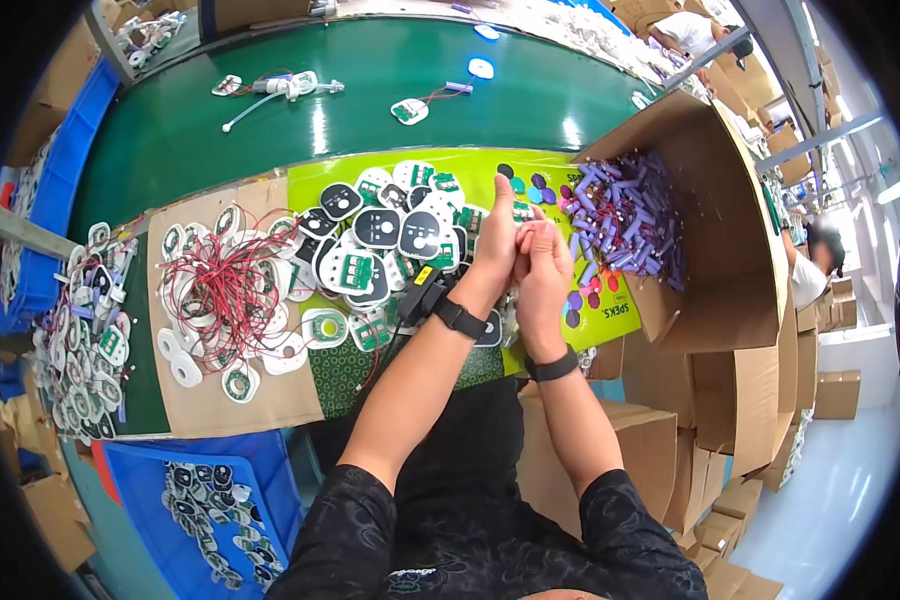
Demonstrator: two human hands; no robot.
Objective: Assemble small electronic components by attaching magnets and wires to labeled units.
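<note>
My left hand (492, 245) and my right hand (543, 268) meet over the right part of the yellow-green mat (610, 318). Both look closed, fingertips pressed together; what they hold is hidden. A small green circuit board (523, 211) shows just beyond the fingers; I cannot tell if it is held. To the left lies a heap of white and black rounded panels (378, 228), several with green circuit boards (353, 270). A black device with a yellow label (422, 290) sits by my left wrist. Right of my hands, a cardboard box (725, 250) on its side holds purple cylindrical cells (625, 215).
White rings with tangled red wires (232, 275) cover a cardboard sheet (280, 402). Across the far side runs a green conveyor belt (370, 75) carrying wired parts (288, 86). Blue bins (140, 480) stand at left, cartons (735, 400) at right. Another person (692, 35) is at the far right.
</note>
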